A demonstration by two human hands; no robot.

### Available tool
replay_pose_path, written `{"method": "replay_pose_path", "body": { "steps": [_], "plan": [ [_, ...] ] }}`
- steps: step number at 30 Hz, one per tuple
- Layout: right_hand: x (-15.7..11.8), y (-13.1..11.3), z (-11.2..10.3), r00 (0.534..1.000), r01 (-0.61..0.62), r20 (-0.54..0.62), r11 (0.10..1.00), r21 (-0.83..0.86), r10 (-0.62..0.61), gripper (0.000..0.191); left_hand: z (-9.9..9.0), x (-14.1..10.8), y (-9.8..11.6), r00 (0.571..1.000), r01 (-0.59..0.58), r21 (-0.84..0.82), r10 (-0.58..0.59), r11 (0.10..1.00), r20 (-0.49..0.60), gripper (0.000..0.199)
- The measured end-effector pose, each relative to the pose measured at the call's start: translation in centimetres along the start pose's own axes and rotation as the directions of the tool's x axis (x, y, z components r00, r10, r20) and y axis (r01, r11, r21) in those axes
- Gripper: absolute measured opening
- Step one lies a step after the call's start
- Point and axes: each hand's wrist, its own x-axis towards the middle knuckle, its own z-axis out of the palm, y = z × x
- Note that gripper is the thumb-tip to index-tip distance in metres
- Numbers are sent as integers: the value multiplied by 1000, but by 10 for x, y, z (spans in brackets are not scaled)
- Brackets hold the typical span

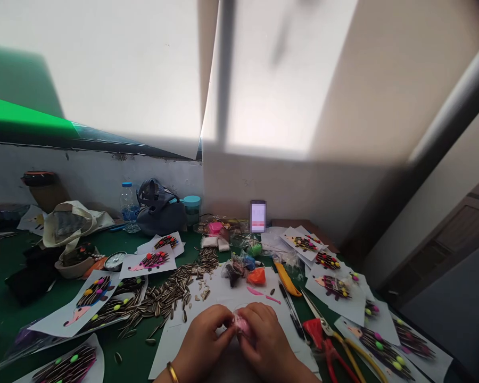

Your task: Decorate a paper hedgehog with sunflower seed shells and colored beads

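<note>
My left hand [209, 338] and my right hand [263, 338] meet over the white paper [171, 346] at the front of the table. Between their fingertips they pinch a small pink lump in clear wrapping [241, 324], mostly covered by the fingers. Just beyond the hands lie a pink modelling tool [263, 294], an orange packet [256, 275] and a dark packet [234, 270]. Striped sunflower seeds [163, 298] spread in a heap left of the paper, some lying on it.
Hedgehog pictures with seed spines [155, 261] lie left, with more hedgehog cards [335, 287] right. Scissors [323, 324], red-handled pliers [331, 356], a yellow cutter [287, 279] and pens [293, 314] are right of the paper. A phone [257, 217], bottle [130, 210] and dark bag [159, 213] stand behind.
</note>
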Motion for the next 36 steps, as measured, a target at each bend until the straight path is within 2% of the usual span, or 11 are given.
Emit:
{"method": "replay_pose_path", "body": {
  "steps": [3, 7, 13, 17, 20, 25, 36],
  "plan": [
    [1, -2, -4, 1000, 14, -8, 1000, 20, -14, 40, 1, 1, -2, 999, -37, -23, 37, 999, -33, 9],
    [1, -1, -8, 1000, -19, 15, 998, 54, 18, 29, 2, 1, -4, 992, -96, -48, 92, 994, -85, 8],
    [1, 0, -5, 998, -59, -4, 996, 63, 59, 31, 3, -1, -5, 980, -166, -57, 159, 984, -119, 11],
    [4, -4, -7, 997, -72, 10, 994, 85, 72, 22, 3, -2, -9, 966, -225, -53, 215, 973, -144, 15],
    [6, -5, -7, 994, -102, 46, 988, 116, 98, 11, 4, -3, -10, 955, -255, -13, 250, 967, -161, 18],
    [2, 0, -3, 994, -103, 46, 988, 112, 98, 8, 6, -3, -11, 944, -257, 120, 276, 959, -181, 20],
    [1, -3, -4, 995, -89, 45, 992, 95, 85, 7, 7, -4, -4, 961, -238, 184, 259, 954, -96, 11]
  ]
}}
